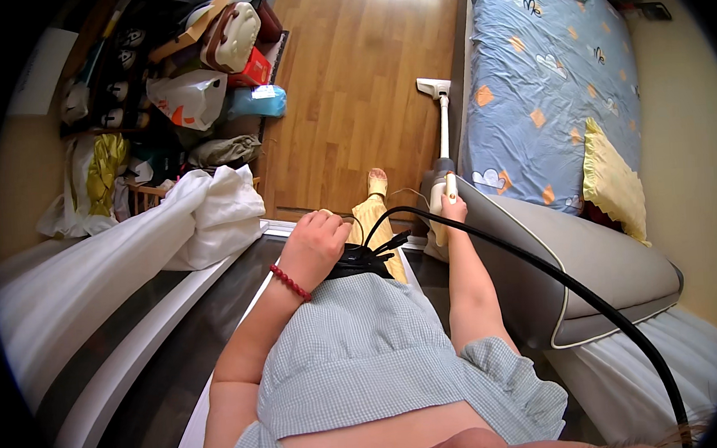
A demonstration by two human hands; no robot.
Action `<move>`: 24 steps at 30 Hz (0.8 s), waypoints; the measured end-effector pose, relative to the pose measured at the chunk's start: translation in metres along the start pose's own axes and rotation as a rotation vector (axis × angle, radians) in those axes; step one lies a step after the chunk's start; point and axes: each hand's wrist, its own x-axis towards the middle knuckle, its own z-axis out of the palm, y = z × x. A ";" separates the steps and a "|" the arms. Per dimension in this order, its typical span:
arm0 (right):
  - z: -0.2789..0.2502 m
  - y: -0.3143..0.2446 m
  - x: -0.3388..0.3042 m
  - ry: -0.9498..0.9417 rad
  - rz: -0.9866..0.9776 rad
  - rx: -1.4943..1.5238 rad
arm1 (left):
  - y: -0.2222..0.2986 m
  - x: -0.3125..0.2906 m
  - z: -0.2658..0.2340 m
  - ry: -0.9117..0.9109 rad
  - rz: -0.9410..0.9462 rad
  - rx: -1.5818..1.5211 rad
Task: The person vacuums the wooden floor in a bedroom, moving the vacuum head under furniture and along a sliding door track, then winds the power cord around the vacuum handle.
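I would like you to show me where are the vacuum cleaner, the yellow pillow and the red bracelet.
Vacuum cleaner (444,137): head view, on its white tube.
Yellow pillow (610,177): head view, middle of its upper face.
Red bracelet (289,283): head view, on its beads.

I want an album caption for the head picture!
The right grip holds a stick vacuum beside the blue bed.

From over here I see a white stick vacuum cleaner (444,141) at the person's one o'clock, held by its pale, orange-accented handle (451,187). Beyond the grey, rounded section (443,166), a slim straight white tube (444,122) runs out toward twelve, ending in a wide, flat white floor head (432,86) that juts toward ten.
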 end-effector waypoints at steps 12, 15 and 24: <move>-0.088 -0.019 -0.076 -0.206 -0.264 -0.317 | -0.010 0.009 0.000 0.176 -0.186 -0.105; -0.090 -0.029 -0.079 -0.268 -0.312 -0.249 | -0.012 0.016 0.000 0.217 -0.202 -0.167; 0.040 -0.115 0.069 -0.176 -0.506 -0.036 | -0.005 0.035 -0.013 0.255 -0.300 -0.173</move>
